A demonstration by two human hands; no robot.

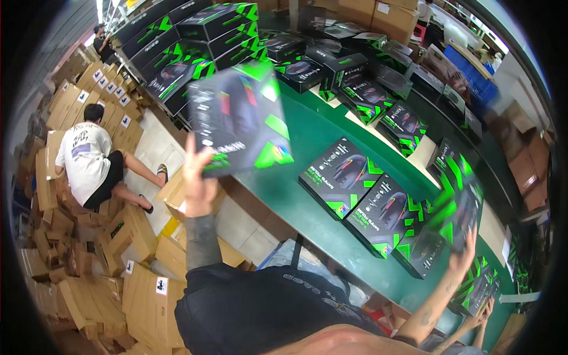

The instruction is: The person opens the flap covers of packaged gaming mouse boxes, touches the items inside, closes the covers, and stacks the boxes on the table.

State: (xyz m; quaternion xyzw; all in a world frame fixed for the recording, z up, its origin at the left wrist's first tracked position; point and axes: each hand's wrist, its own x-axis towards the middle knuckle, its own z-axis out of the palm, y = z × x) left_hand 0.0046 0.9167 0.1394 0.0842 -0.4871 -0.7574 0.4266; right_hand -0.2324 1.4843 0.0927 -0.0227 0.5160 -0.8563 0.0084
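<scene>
At nine o'clock, left hand point(200, 180): closed on the lower left edge of the raised box point(242, 121), gripping it.
Raised box: toward one o'clock from that hand and touching it, tilted, its printed face to the camera, above the edge of the green bench point(272, 204).
At four o'clock, right hand point(462, 257): gripping the low end of the blurred box point(464, 213).
Blurred box: toward twelve o'clock from the right hand, in contact with its fingers.
Bench boxes: between the hands, two boxes lie side by side, one at three o'clock point(340, 177), its neighbour at four point(384, 216).
Smear: both held boxes are streaked by motion, so their print is hard to make out.
Behind the held boxes: their far faces and whichever fingers reach there are hidden.
Lower rim: a co-worker's hands point(486, 312) touch another box point(475, 290) at four o'clock; the rest of that person is mostly cut off.
Box skins: dark printed card with sharp green angular patches, a mouse pictured on the front, a bright shine on the raised one.
Bench top: smooth green, crossed by a pale strip point(425, 155) carrying more boxes.
Eleven o'clock stack: oblong black-and-green boxes point(219, 29) in layers.
Left floor: matt brown cartons point(151, 302) heaped around a crouching person point(89, 151) in a white shirt.
Left forearm: wrapped in a grey sleeve point(202, 239).
</scene>
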